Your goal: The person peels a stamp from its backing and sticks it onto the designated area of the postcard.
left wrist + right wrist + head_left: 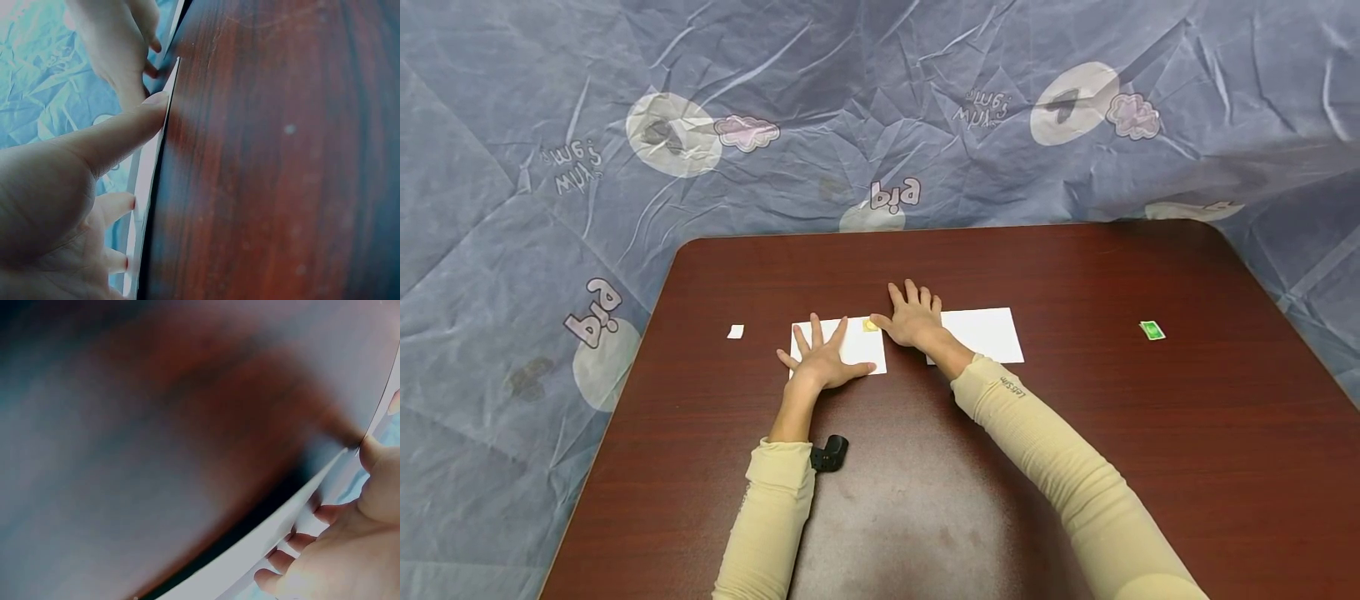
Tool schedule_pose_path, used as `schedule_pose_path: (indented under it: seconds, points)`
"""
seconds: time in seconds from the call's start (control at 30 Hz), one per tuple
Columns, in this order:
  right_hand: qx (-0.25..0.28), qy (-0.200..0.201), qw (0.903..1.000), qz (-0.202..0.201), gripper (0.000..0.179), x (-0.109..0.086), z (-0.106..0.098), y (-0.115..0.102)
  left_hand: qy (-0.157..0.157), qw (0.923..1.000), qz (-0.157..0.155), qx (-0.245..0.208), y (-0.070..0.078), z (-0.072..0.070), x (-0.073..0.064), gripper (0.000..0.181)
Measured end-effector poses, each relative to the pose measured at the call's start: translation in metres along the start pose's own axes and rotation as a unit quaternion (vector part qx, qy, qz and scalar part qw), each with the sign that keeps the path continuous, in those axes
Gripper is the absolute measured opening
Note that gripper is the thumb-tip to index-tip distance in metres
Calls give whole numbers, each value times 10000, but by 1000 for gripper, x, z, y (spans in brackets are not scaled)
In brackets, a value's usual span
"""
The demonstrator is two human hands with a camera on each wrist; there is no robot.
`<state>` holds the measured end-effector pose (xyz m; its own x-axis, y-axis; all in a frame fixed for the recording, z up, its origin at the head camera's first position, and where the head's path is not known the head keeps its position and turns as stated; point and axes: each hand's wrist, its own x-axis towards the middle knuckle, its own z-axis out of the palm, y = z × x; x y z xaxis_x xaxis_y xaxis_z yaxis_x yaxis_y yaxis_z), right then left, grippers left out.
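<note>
A white paper rectangle (853,343), shaped like an envelope, lies on the table with a small yellow stamp-like square (870,326) at its far right corner. My left hand (823,364) rests over this paper with fingers spread; its thumb (134,131) lies along the near edge. To the right, a second white paper rectangle (981,333) is partly covered by my right hand (913,322). That hand is spread too, its thumb reaching to the yellow square and its other fingers extending past the second paper's left end.
A small white slip (735,332) lies on the brown table (925,467) to the left. Far to the right sit small green cards or stickers (1152,330). A black wrist camera (831,454) is strapped at the left sleeve. Wrinkled blue-grey sheeting (820,125) hangs behind the table.
</note>
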<state>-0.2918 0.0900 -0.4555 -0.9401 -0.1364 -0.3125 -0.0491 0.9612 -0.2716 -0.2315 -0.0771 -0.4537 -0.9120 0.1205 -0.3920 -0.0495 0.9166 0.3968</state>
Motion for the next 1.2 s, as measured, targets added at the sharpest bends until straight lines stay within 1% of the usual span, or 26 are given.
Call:
schedule_pose_path:
  seconds: [0.27, 0.7, 0.93, 1.2]
  points:
    - [-11, -53, 10000, 79, 70, 1, 0, 1, 21, 10000, -6, 7, 0, 1, 1, 94]
    - [-200, 72, 9997, 78, 64, 1, 2, 2, 15, 9999, -5, -140, 1, -1, 0, 94]
    - [-147, 111, 9998, 45, 62, 0, 0, 2, 72, 9999, 2, -140, 1, -2, -1, 94]
    - [-148, 141, 9998, -18, 63, 1, -1, 3, 185, 9993, 83, -310, 0, -1, -1, 95]
